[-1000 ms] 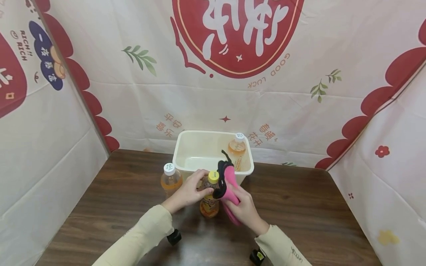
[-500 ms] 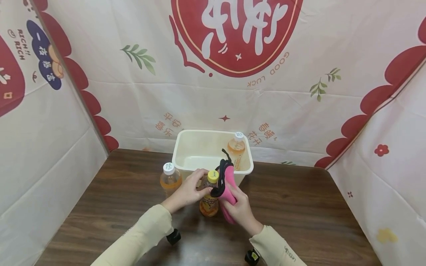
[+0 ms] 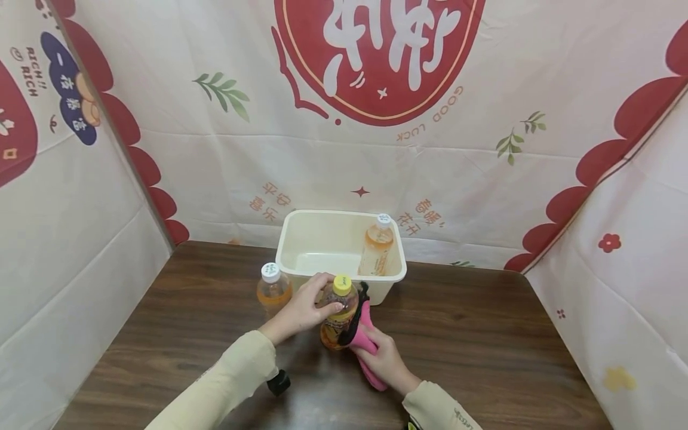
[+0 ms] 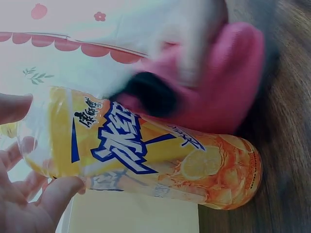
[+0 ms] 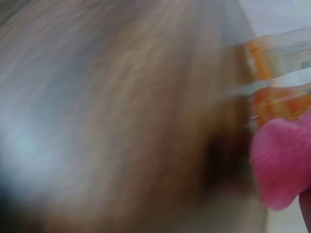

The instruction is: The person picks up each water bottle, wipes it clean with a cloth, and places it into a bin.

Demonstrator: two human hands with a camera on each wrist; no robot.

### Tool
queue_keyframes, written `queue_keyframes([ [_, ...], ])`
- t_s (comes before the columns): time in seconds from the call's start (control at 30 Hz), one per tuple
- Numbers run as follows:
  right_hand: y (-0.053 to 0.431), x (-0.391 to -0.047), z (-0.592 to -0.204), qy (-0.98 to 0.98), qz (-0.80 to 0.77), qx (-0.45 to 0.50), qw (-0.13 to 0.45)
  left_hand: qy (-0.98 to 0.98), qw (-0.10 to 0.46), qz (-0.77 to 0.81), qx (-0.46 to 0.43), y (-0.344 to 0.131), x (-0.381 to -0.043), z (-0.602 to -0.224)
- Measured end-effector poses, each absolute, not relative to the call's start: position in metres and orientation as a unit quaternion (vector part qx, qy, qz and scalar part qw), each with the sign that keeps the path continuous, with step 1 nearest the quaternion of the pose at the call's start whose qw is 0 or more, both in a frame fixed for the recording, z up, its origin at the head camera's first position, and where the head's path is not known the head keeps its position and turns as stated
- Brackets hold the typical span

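A drink bottle (image 3: 332, 335) with a yellow cap and orange-yellow label stands upright on the table. My left hand (image 3: 298, 309) grips it near the shoulder, thumb on one side and fingers on the other. My right hand (image 3: 388, 362) holds a pink cloth (image 3: 372, 375) with black edging, bunched in the fingers. The black edge lies against the bottle's right side. Up close in the left wrist view, the pink cloth (image 4: 228, 87) is blurred beside the bottle's label (image 4: 121, 136). In the right wrist view, the cloth (image 5: 279, 162) shows just below an orange-labelled bottle.
Behind the hands stands a cream bin (image 3: 306, 263), with a white-capped bottle (image 3: 376, 251) of orange drink inside at its right end. Another white-capped bottle (image 3: 273, 291) stands left of the left hand, partly hidden by it. Printed cloth walls (image 3: 215, 179) enclose the wooden table (image 3: 473, 346).
My right hand has moved down with the pink cloth, its black edge dropping from near the cap to the bottle's lower side. My left hand keeps its hold on the bottle.
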State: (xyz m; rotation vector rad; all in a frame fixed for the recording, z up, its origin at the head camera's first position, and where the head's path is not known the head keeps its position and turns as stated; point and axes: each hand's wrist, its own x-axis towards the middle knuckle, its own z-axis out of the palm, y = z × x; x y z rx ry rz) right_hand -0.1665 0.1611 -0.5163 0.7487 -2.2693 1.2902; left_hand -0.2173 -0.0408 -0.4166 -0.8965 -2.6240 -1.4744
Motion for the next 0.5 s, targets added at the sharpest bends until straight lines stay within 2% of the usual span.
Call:
queue_keyframes([
  [0.17,0.171,-0.170,-0.546,-0.851,0.418,0.269,0.171,-0.838,0.001,-0.464,-0.288,-0.041,-0.217,-0.417],
  [0.5,0.175,-0.173,-0.548,-0.863,0.405,0.274,0.126,-0.833,-0.008,-0.474,-0.285,-0.041,-0.218,-0.416],
])
